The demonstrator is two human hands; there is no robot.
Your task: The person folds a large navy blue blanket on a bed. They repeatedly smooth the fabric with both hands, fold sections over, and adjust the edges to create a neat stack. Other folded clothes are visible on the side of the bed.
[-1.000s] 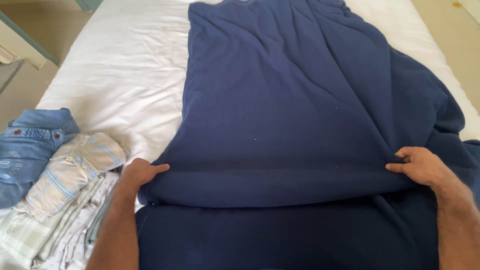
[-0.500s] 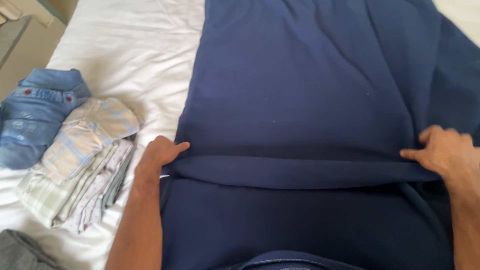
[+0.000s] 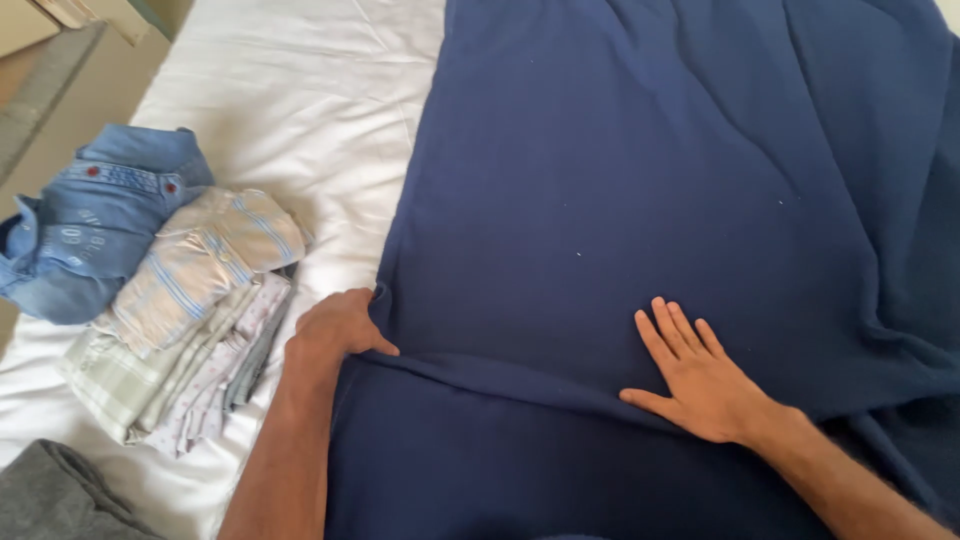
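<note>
The dark blue blanket (image 3: 640,200) lies spread across the bed (image 3: 300,100), beside folded clothes (image 3: 190,320). It looks soft, limp and fairly heavy, best gripped along the folded edge. The left hand (image 3: 335,328) seems to pinch that edge, fingers curled; the right hand (image 3: 695,375) presses flat, fingers spread.

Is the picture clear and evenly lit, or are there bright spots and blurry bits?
Head view: soft light, sharp enough to show lint specks on the navy blanket; the white sheet is bright, nearly washed out near the top; the blanket's right side falls into shade; no motion blur on the left hand or right hand.
</note>
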